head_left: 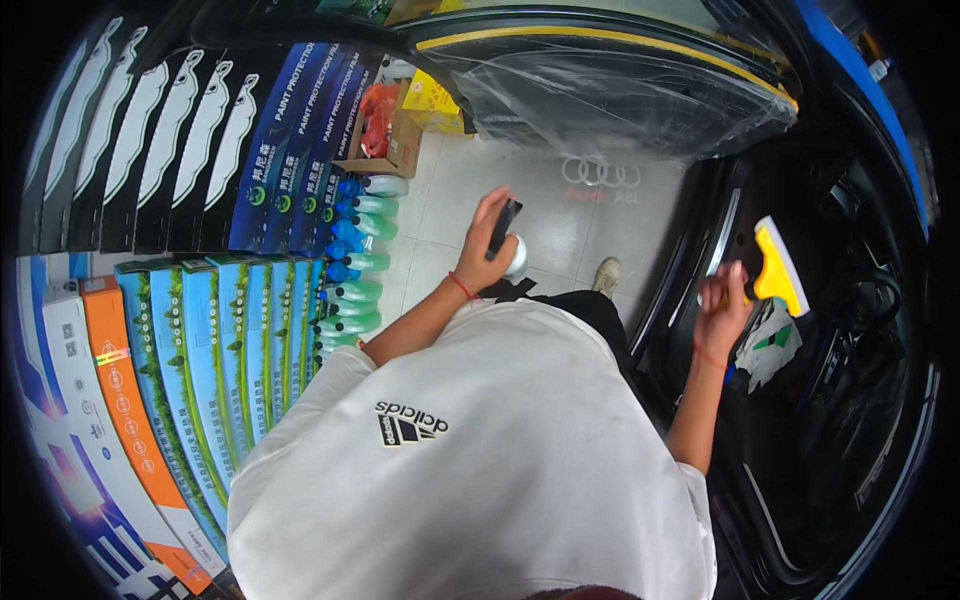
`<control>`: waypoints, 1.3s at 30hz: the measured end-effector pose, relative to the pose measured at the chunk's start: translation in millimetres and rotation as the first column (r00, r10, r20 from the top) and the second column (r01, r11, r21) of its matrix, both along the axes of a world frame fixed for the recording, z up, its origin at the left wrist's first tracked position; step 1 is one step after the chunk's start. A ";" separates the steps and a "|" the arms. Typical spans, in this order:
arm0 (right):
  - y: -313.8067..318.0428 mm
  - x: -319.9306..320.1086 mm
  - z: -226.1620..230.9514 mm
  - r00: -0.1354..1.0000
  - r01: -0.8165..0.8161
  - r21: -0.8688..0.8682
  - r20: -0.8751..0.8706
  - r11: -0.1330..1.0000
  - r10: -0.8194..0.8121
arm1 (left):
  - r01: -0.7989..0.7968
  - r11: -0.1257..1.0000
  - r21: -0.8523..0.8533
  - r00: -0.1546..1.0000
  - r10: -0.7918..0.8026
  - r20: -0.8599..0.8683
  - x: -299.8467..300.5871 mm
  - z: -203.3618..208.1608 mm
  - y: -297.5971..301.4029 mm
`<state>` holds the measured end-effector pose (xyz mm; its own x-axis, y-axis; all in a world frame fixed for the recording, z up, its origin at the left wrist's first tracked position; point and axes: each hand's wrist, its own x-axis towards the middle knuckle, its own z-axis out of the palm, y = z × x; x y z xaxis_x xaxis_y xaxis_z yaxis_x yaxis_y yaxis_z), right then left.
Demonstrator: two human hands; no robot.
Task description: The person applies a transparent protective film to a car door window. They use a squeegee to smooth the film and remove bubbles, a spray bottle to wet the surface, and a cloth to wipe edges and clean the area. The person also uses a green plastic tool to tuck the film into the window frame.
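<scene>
The person's left hand (485,243) is raised over the pale tiled floor (440,165), in front of the body. Its fingers are curled around a flat black tool (503,230), whose upper end sticks up past the knuckles; how the thumb presses on it is hard to make out. A rounded white thing (517,258) shows just past this hand, partly hidden, and its kind cannot be told.

The right hand (725,303) is out to the side, at the open doorway of a dark car. It is closed around the handle of a yellow squeegee (778,270), gripping it low, with most of the handle hidden by the fingers. The squeegee's wide head points away from the hand toward the car's inside, its pale blade on the far edge and clear of any surface. Below it lies a crumpled white and green bag (770,345), and farther in is the steering wheel (868,298).

Ahead of the person, the car door (610,38) stands open, with clear plastic sheet (620,100) hanging along its inner side. Spray bottles (360,291) with green liquid line the floor on the left, next to upright blue and green boxes (215,340). Beyond the bottles, a cardboard box (403,146) holds a red bag (378,118), with a yellow box (435,100) just behind it. A shoe (607,274) rests on the tiles near the car.
</scene>
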<state>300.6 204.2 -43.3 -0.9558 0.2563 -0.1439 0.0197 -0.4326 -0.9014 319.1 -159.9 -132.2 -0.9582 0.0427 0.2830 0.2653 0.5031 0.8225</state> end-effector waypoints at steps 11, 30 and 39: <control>-123.3 37.7 -6.8 0.995 -0.057 -0.204 -0.094 0.977 0.038 | -0.252 0.966 0.056 0.956 0.258 -0.142 -40.5 17.8 -68.8; -114.3 13.3 -20.7 0.968 -0.157 -0.050 0.190 0.986 0.163 | -0.434 0.879 0.196 0.849 0.472 -0.237 55.9 188.5 -90.6; -111.3 17.1 -19.4 0.979 -0.106 -0.036 0.172 0.994 0.111 | -0.274 0.953 0.129 0.957 0.283 -0.059 38.5 168.5 -82.6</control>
